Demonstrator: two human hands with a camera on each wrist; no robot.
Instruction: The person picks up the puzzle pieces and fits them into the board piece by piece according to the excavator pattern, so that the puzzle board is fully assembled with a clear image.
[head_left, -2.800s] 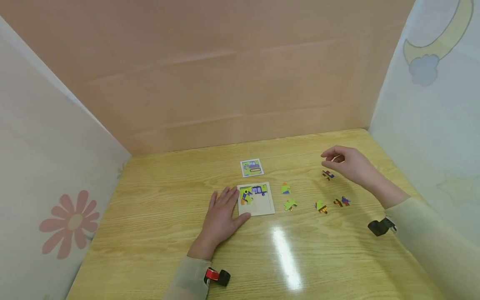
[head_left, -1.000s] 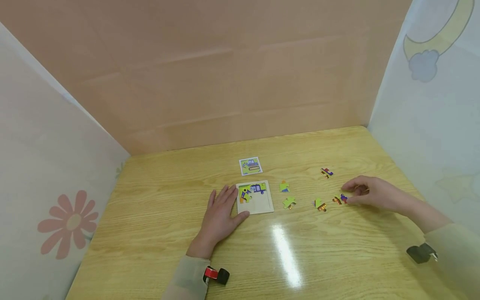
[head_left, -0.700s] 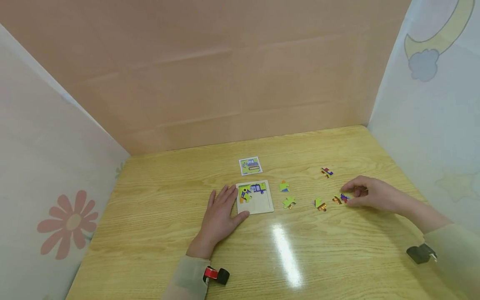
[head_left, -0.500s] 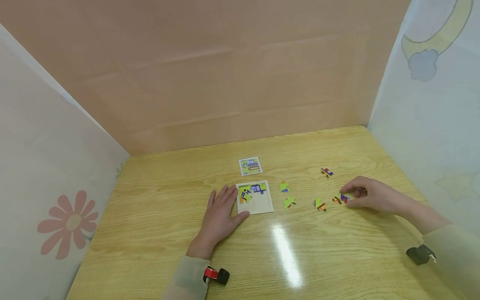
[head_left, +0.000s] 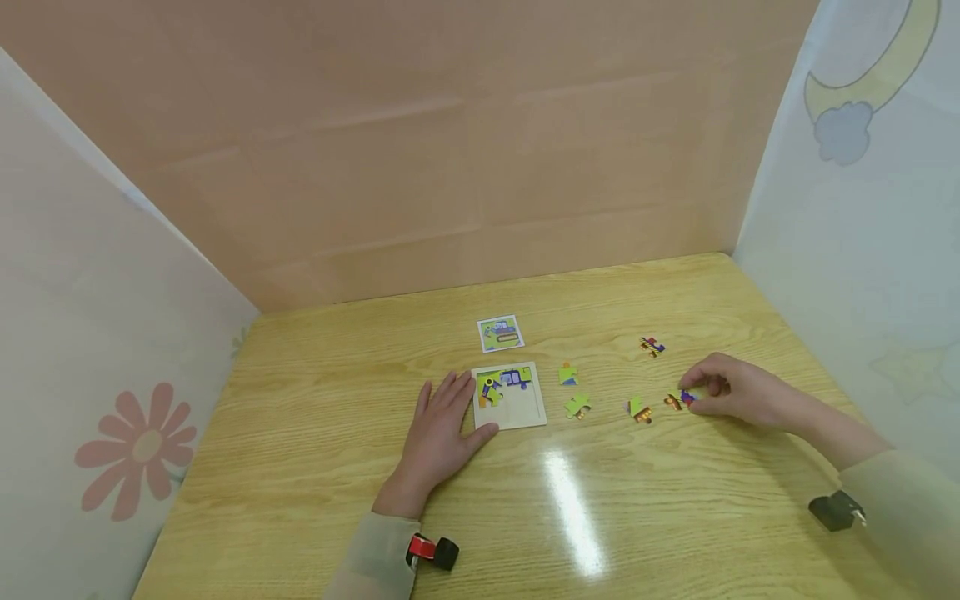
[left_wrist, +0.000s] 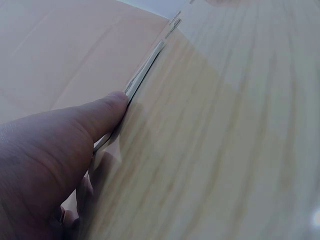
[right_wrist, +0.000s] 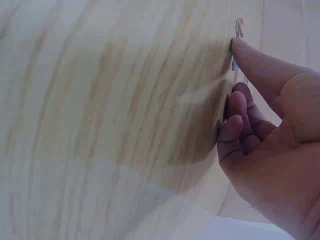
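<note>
My left hand (head_left: 438, 437) lies at the lower left corner of a square wooden puzzle board (head_left: 525, 412), fingers extended along its left side and thumb at its front edge. The upper part of the board bears fitted pieces showing a digger; the lower part is bare wood. Far to the right, my right hand (head_left: 738, 396) pinches a brown, blue and red puzzle piece (head_left: 672, 402) between thumb and index finger, low at the table. The other fingers curl under the palm, as the right wrist view shows. In the left wrist view the thumb (left_wrist: 107, 112) touches the board's edge.
Between board and right hand lie loose pieces: a green and orange one (head_left: 568, 375), a green one (head_left: 577, 406) and a green and brown one (head_left: 639, 408). A red and blue piece (head_left: 652, 347) sits farther back. Behind the board is a digger picture card (head_left: 500, 333).
From above the red and blue piece at the back, my right hand has come down toward the front to the brown and blue piece. My left hand has stayed at the board.
</note>
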